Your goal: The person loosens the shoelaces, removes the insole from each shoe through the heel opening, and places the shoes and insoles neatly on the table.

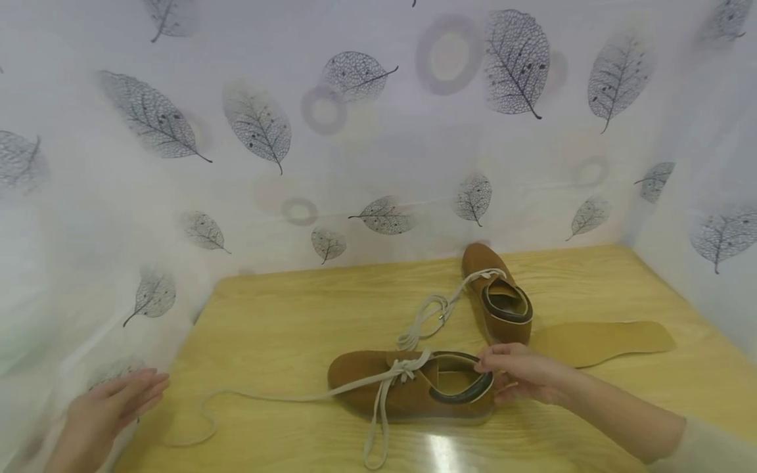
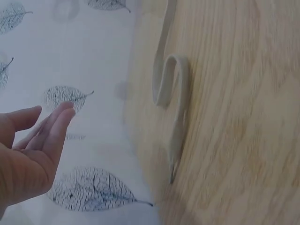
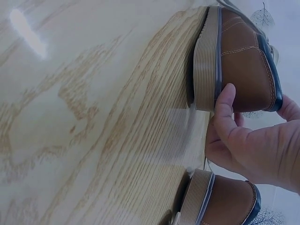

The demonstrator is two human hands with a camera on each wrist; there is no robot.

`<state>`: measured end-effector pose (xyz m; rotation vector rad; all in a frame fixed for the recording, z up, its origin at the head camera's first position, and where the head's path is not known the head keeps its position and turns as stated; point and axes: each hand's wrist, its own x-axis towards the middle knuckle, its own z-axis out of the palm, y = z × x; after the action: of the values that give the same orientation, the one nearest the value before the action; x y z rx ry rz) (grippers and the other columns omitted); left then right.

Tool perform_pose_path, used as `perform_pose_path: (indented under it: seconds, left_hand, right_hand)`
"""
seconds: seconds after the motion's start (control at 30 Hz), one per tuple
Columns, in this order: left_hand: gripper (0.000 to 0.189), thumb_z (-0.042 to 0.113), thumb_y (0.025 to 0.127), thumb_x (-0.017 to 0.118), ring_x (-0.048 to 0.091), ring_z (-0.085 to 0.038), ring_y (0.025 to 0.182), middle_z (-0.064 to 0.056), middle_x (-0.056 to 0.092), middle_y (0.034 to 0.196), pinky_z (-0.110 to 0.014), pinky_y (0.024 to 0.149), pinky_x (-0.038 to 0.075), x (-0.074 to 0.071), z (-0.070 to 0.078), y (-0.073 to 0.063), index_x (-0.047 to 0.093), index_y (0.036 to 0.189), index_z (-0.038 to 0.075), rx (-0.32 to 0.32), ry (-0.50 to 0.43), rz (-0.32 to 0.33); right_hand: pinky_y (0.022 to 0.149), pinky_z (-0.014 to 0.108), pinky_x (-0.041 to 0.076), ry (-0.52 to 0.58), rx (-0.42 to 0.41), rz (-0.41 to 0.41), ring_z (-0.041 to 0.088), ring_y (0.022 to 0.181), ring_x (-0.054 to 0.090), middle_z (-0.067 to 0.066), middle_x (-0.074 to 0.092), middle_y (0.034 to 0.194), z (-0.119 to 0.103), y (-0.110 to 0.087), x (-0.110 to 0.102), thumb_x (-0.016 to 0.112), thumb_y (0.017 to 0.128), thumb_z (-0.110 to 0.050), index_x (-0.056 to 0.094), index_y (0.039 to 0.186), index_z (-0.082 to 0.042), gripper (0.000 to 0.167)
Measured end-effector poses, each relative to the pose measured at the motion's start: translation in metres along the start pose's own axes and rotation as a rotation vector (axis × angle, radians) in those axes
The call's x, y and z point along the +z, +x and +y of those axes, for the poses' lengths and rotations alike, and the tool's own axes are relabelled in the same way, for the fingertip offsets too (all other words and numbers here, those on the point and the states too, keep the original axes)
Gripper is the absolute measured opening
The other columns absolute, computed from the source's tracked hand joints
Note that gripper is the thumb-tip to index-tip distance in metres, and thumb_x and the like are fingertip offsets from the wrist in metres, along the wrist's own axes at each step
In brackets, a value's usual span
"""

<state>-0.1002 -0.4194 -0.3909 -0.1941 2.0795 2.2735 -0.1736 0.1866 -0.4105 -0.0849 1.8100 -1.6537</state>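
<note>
A brown shoe (image 1: 408,401) lies across the table with its toe to the left. My right hand (image 1: 523,374) holds it by the heel; in the right wrist view the thumb (image 3: 226,96) presses low on the heel, near the ridged sole (image 3: 206,61). From the shoe's tied knot, a long pale shoelace (image 1: 278,397) trails left, and a loop hangs towards the near side. At the table's left edge my left hand (image 1: 109,414) is empty, its fingers nearly straight. The lace's tipped end (image 2: 172,171) lies on the wood beside it, apart from the fingers.
A second brown shoe (image 1: 481,315) stands behind, toe away, its bundled lace (image 1: 422,322) lying to its left. To its right is a flat tan insole (image 1: 615,341). A white leaf-print sheet (image 1: 378,144) rises behind and at both sides of the wooden table (image 1: 284,315).
</note>
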Motion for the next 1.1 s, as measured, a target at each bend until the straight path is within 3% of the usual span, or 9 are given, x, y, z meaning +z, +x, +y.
perform_pose_path:
  seconds: [0.1, 0.2, 0.27, 0.33, 0.5, 0.6, 0.67, 0.93, 1.1]
  left_hand:
    - [0.029, 0.003, 0.099, 0.045, 0.069, -0.013, 0.093, -0.001, 0.073, 0.099, -0.027, 0.081, 0.056, 0.014, 0.001, 0.008, 0.070, 0.100, 0.018, 0.000, 0.017, -0.083]
    - [0.022, 0.010, 0.099, 0.048, 0.069, -0.012, 0.093, -0.002, 0.072, 0.101, -0.028, 0.082, 0.056, 0.034, 0.004, 0.018, 0.063, 0.115, 0.002, -0.074, 0.179, -0.080]
    - [0.037, 0.015, 0.098, 0.052, 0.069, -0.012, 0.093, -0.007, 0.071, 0.104, -0.029, 0.083, 0.056, 0.046, 0.007, 0.025, 0.051, 0.125, -0.009, -0.117, 0.302, -0.069]
    - [0.050, 0.019, 0.098, 0.053, 0.068, -0.012, 0.095, -0.008, 0.070, 0.107, -0.030, 0.085, 0.055, 0.055, 0.009, 0.034, 0.041, 0.130, -0.018, -0.142, 0.338, -0.114]
    - [0.045, 0.018, 0.098, 0.051, 0.068, -0.014, 0.097, -0.008, 0.070, 0.107, -0.032, 0.089, 0.053, 0.076, 0.005, 0.057, 0.045, 0.127, -0.016, -0.150, 0.236, -0.258]
    - [0.047, 0.019, 0.098, 0.051, 0.068, -0.015, 0.096, -0.009, 0.070, 0.107, -0.033, 0.090, 0.053, 0.098, 0.003, 0.068, 0.044, 0.127, -0.018, -0.169, 0.223, -0.308]
    - [0.048, 0.019, 0.098, 0.051, 0.068, -0.015, 0.096, -0.011, 0.070, 0.107, -0.034, 0.090, 0.053, 0.113, 0.001, 0.075, 0.043, 0.127, -0.019, -0.166, 0.238, -0.345]
    - [0.053, 0.024, 0.092, 0.061, 0.070, -0.022, 0.090, -0.021, 0.069, 0.103, -0.040, 0.086, 0.055, 0.172, -0.006, 0.093, 0.050, 0.122, -0.018, -0.235, 0.336, -0.381]
    - [0.048, 0.026, 0.092, 0.061, 0.070, -0.026, 0.089, -0.021, 0.069, 0.100, -0.041, 0.083, 0.056, 0.194, -0.008, 0.097, 0.056, 0.117, -0.015, -0.267, 0.374, -0.498]
  right_hand:
    - [0.067, 0.026, 0.056, 0.003, 0.000, 0.003, 0.009, 0.068, 0.051, -0.002, 0.053, 0.078, 0.001, 0.000, 0.001, 0.058, 0.087, -0.018, 0.055, 0.098, -0.006, 0.016]
    - [0.066, 0.026, 0.056, 0.000, -0.001, -0.001, 0.009, 0.068, 0.051, -0.002, 0.053, 0.078, 0.000, 0.001, 0.001, 0.057, 0.087, -0.018, 0.055, 0.096, -0.007, 0.014]
    - [0.066, 0.026, 0.056, -0.001, 0.000, -0.003, 0.010, 0.069, 0.050, -0.002, 0.053, 0.078, 0.000, 0.001, 0.001, 0.056, 0.088, -0.018, 0.055, 0.096, -0.007, 0.013]
    - [0.066, 0.026, 0.056, 0.000, -0.002, -0.009, 0.010, 0.069, 0.051, -0.002, 0.054, 0.079, 0.000, 0.002, 0.000, 0.056, 0.088, -0.018, 0.055, 0.096, -0.007, 0.013]
    - [0.066, 0.026, 0.056, -0.001, 0.001, -0.011, 0.010, 0.069, 0.052, -0.002, 0.055, 0.078, 0.000, 0.002, 0.000, 0.057, 0.088, -0.017, 0.056, 0.095, -0.007, 0.012]
    - [0.066, 0.026, 0.056, -0.003, -0.001, -0.014, 0.010, 0.069, 0.052, -0.002, 0.055, 0.078, 0.000, 0.002, 0.000, 0.057, 0.088, -0.017, 0.056, 0.094, -0.007, 0.012]
    - [0.066, 0.026, 0.057, -0.001, -0.002, -0.016, 0.010, 0.069, 0.053, -0.002, 0.055, 0.078, 0.000, 0.003, 0.000, 0.056, 0.088, -0.017, 0.056, 0.095, -0.007, 0.012]
    - [0.068, 0.027, 0.057, -0.004, 0.010, -0.006, 0.010, 0.070, 0.051, 0.000, 0.054, 0.082, -0.001, 0.001, 0.000, 0.056, 0.089, -0.017, 0.055, 0.101, -0.003, 0.019]
    - [0.068, 0.027, 0.057, -0.010, 0.003, -0.003, 0.010, 0.069, 0.051, 0.001, 0.054, 0.084, -0.001, 0.001, 0.000, 0.056, 0.088, -0.017, 0.054, 0.103, -0.001, 0.022]
